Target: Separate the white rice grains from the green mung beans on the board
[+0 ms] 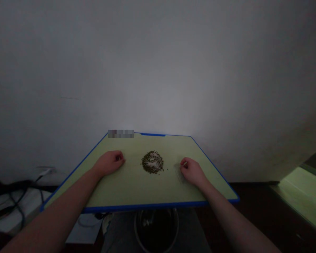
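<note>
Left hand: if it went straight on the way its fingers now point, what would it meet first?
Probably the pile of small dark grains, across a stretch of pale tabletop. One view leaves the height of the left hand unclear, so it might pass above the pile instead.

Dim light, soft detail; wall [171,91] brightest mid-frame, corners darker; glint inside bowl [177,228]; pixelated patch [120,133].

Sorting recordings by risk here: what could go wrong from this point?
The loose pile could scatter if knocked; a few bits lie outside it. The thin clear item by the right hand is hard to see and might be overlooked. Grains pushed over the blue front edge could drop toward the round vessel.
</note>
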The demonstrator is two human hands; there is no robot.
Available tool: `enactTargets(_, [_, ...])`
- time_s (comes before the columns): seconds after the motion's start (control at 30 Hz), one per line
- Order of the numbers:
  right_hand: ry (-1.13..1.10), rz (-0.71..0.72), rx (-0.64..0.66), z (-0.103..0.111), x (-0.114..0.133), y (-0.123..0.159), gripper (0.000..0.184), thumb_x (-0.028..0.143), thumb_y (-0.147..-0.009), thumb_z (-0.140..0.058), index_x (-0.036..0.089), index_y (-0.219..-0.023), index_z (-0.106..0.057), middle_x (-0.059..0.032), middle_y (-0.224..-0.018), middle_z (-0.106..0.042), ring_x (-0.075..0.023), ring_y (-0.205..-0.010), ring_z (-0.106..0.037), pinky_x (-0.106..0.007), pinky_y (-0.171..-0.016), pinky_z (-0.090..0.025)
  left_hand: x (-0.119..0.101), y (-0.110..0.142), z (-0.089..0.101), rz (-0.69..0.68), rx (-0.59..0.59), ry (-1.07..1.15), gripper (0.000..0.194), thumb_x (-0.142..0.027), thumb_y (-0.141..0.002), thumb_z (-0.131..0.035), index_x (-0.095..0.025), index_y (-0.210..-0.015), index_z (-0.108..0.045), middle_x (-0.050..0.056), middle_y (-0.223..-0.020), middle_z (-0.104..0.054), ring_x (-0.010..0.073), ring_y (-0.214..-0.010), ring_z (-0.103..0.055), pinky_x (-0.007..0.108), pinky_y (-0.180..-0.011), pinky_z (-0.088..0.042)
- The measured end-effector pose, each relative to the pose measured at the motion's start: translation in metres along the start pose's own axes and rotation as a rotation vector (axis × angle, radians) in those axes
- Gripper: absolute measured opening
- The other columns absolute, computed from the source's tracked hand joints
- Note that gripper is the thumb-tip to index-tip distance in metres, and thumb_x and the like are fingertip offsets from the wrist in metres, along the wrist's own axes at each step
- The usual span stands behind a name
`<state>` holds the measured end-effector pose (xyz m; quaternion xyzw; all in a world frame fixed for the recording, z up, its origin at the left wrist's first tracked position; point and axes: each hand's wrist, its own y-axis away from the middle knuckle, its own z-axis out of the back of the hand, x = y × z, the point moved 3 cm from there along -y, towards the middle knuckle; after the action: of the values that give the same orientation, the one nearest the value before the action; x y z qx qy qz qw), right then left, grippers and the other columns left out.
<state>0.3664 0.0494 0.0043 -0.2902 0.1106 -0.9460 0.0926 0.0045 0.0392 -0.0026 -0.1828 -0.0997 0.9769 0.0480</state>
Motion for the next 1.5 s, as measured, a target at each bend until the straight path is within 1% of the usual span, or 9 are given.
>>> enactTargets(0.13, [0.028, -0.005, -0.022, 0.011, -0.005, -0.002, 0.009, 0.012, -0.069, -0.05, 0.019, -0.071, -0.054, 0.0022, -0.055, -0.056, -0.0122, -0.052, -0.049, -0.022, -0.052, -0.03, 0.001, 0.0, 0.0, -0.005, -0.002, 0.012, 0.022, -0.038, -0.074, -0.047, -0.02, -0.072, -0.059, 0.001, -0.066, -0.06, 0.0156, -0.061, -0.054, 0.026, -0.054, -0.033])
enactTargets(0.27, [0.011, 0.055, -0.001, -0.001, 0.015, 0.009, 0.007, 0.015, -0.072, -0.05, 0.02, -0.073, -0.055, 0.0032, -0.057, -0.057, -0.0113, -0.052, -0.05, -0.021, -0.051, -0.03, -0.002, 0.001, 0.001, 0.006, 0.006, 0.011, 0.023, -0.039, -0.075, -0.047, -0.019, -0.071, -0.058, 0.001, -0.065, -0.06, 0.0154, -0.061, -0.054, 0.025, -0.054, -0.033])
enactTargets(0.37, [0.02, 0.075, -0.003, -0.01, 0.026, 0.014, 0.01, 0.013, -0.07, -0.051, 0.021, -0.074, -0.056, 0.0028, -0.058, -0.058, -0.0116, -0.054, -0.051, -0.022, -0.052, -0.03, -0.003, 0.002, 0.002, -0.005, 0.008, 0.004, 0.023, -0.039, -0.075, -0.046, -0.019, -0.07, -0.057, 0.001, -0.064, -0.06, 0.0152, -0.061, -0.054, 0.025, -0.054, -0.033])
enactTargets(0.53, [0.073, 0.028, -0.045, -0.003, 0.012, 0.001, 0.011, 0.01, -0.069, -0.05, 0.02, -0.072, -0.055, 0.0007, -0.058, -0.057, -0.0129, -0.055, -0.05, -0.023, -0.054, -0.03, -0.001, 0.001, 0.001, -0.013, 0.016, 0.008, 0.023, -0.039, -0.075, -0.046, -0.019, -0.07, -0.057, 0.001, -0.064, -0.059, 0.0147, -0.06, -0.054, 0.025, -0.055, -0.033])
enactTargets(0.63, [0.084, 0.024, -0.04, 0.003, 0.005, -0.011, 0.009, 0.012, -0.071, -0.051, 0.019, -0.075, -0.056, 0.0, -0.06, -0.058, -0.0132, -0.056, -0.051, -0.023, -0.054, -0.031, 0.0, 0.0, 0.0, -0.009, 0.009, 0.006, 0.023, -0.039, -0.075, -0.047, -0.019, -0.072, -0.058, 0.001, -0.065, -0.06, 0.0148, -0.061, -0.054, 0.025, -0.055, -0.033])
enactTargets(0.8, [0.049, 0.097, 0.048, -0.003, 0.016, -0.021, 0.016, 0.019, -0.075, -0.055, 0.019, -0.091, -0.058, 0.0018, -0.062, -0.061, -0.0119, -0.056, -0.053, -0.022, -0.053, -0.032, 0.0, 0.0, 0.0, 0.001, 0.008, 0.005, 0.023, -0.039, -0.075, -0.047, -0.019, -0.072, -0.058, 0.001, -0.065, -0.06, 0.0149, -0.061, -0.054, 0.025, -0.055, -0.033])
enactTargets(0.97, [0.047, 0.12, 0.09, -0.012, 0.022, -0.017, 0.016, 0.019, -0.074, -0.057, 0.019, -0.089, -0.062, -0.0001, -0.066, -0.063, -0.0123, -0.059, -0.054, -0.022, -0.055, -0.033, -0.002, 0.001, 0.001, 0.003, 0.007, 0.003, 0.023, -0.038, -0.075, -0.047, -0.019, -0.072, -0.059, 0.001, -0.065, -0.06, 0.015, -0.061, -0.054, 0.025, -0.055, -0.032])
enactTargets(1.27, [0.065, 0.084, 0.079, -0.008, 0.021, 0.0, 0.017, 0.013, -0.068, -0.054, 0.018, -0.083, -0.062, -0.0005, -0.063, -0.063, -0.0133, -0.058, -0.054, -0.023, -0.055, -0.033, -0.002, 0.001, 0.002, 0.0, 0.009, -0.001, 0.022, -0.038, -0.075, -0.047, -0.019, -0.072, -0.058, 0.001, -0.064, -0.06, 0.0151, -0.06, -0.054, 0.025, -0.054, -0.032])
enactTargets(1.5, [0.013, 0.144, 0.131, -0.011, 0.026, -0.001, 0.016, 0.016, -0.07, -0.056, 0.019, -0.083, -0.062, 0.0015, -0.061, -0.062, -0.0117, -0.056, -0.053, -0.022, -0.054, -0.034, -0.002, 0.002, 0.002, 0.01, 0.008, 0.009, 0.021, -0.038, -0.075, -0.048, -0.019, -0.071, -0.057, 0.001, -0.064, -0.059, 0.0148, -0.061, -0.054, 0.025, -0.054, -0.032])
